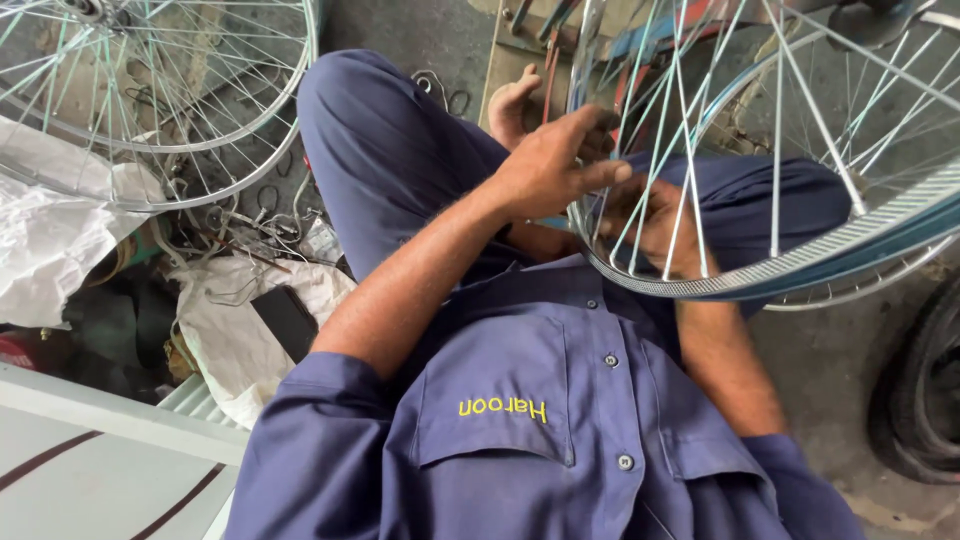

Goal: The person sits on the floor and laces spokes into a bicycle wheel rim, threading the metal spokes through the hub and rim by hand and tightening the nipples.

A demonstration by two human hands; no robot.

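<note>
While the bicycle wheel rim [700,283] rests across the person's lap, its lower arc sits just above the blue shirt [540,400] and its plane tilts up and away toward the right edge of view. Spokes [683,150] fan upward from that arc toward a hub out of frame.

Left hand [555,165]: nearer side of the rim, at its left edge. Fingers partly curled, fingertips touching the rim and the nearest spokes; thumb side up. Whether it pinches a spoke or only steadies the rim cannot be told. Forearm runs diagonally down-left to the shoulder.

Right hand [655,225]: behind the spokes, inside the wheel's circle, just right of the left hand. Seen only through the spokes; grip not readable. Forearm drops straight down to the right sleeve.

Both hands lie close together at the same lower-left section of rim; the left is the one on the open side.

Surroundings: second wheel [150,100] lies well apart at upper left, over white sacking [235,335] and loose metal parts. A bare foot [512,100] shows beyond the left knee. Dark tyre [925,390] at far right on the concrete floor [830,360].
</note>
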